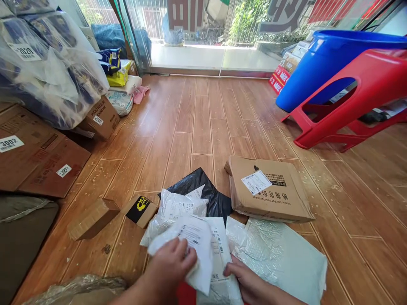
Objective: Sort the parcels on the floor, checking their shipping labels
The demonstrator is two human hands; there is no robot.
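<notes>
Handling seems under way, the finished share not showing: a shiny black plastic parcel (219, 198) and a flat brown cardboard box (270, 201) are lying unheld on the brown wooden floor (203, 140). The left hand (173, 262) is pinching a white labelled packet (201, 248), overlapping the flat white labelled mailer (219, 256) that the right hand (244, 275) is gripping.
</notes>
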